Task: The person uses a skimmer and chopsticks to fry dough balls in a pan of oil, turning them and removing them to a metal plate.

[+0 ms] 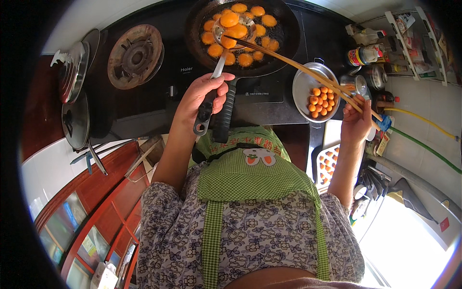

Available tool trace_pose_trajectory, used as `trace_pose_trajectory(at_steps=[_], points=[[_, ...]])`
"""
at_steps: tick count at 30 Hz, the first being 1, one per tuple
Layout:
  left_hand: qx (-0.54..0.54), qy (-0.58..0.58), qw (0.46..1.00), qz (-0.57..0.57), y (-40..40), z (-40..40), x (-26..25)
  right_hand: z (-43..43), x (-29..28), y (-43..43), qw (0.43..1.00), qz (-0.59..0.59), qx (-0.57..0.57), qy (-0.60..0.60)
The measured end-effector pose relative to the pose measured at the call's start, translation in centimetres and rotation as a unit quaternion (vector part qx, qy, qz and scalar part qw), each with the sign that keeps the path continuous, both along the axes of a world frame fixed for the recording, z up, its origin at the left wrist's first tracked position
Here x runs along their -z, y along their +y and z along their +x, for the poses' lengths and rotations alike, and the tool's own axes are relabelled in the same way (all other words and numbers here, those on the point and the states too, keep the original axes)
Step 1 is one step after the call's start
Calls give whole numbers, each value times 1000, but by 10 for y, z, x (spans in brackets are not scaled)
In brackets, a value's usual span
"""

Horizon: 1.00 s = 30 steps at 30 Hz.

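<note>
My left hand [207, 94] grips the dark handle of a slotted metal skimmer [218, 65]. Its bowl sits over a black wok [292, 39] and carries several puffed orange dough balls [230, 19]. More orange balls [269, 21] float in the oil around it. In my right hand [355, 117] is a pair of long wooden chopsticks [296, 65], their dark tips against the lowest ball on the skimmer. Below the chopsticks a round metal bowl [301, 95] holds several smaller browned balls [321, 102] on the counter.
The wok's ribbed handle [225, 112] points towards me. Left of it is an unlit gas burner [135, 56], with pan lids [75, 119] at the counter's left edge. Bottles [364, 54] and a metal canister [355, 85] crowd the right. A white perforated tray [326, 166] of orange balls lies lower right.
</note>
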<state>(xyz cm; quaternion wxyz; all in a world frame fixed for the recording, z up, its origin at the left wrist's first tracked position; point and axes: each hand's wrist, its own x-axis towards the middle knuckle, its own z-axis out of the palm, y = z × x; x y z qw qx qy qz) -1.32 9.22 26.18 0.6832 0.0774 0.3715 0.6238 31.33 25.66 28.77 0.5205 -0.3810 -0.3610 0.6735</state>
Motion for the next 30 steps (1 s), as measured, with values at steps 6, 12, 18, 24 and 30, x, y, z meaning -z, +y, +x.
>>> trace_pose_trajectory(at_steps=[6,12,18,24,30], points=[[-1,34,999,-3,-4,-2,-2,-2,-15,-5,999,13,34,-39],[3,68,998,-9,-13,-11,0,24,-39,4,995,79,28,-55],[-9,109,994,-9,-22,-25,-12,23,-43,7,994,71,23,-74],[-10,153,988,-1,-24,-36,-28,7,-41,1,989,66,-16,-130],[-5,176,984,3,-24,-39,-34,-10,-38,5,986,80,-79,-122]])
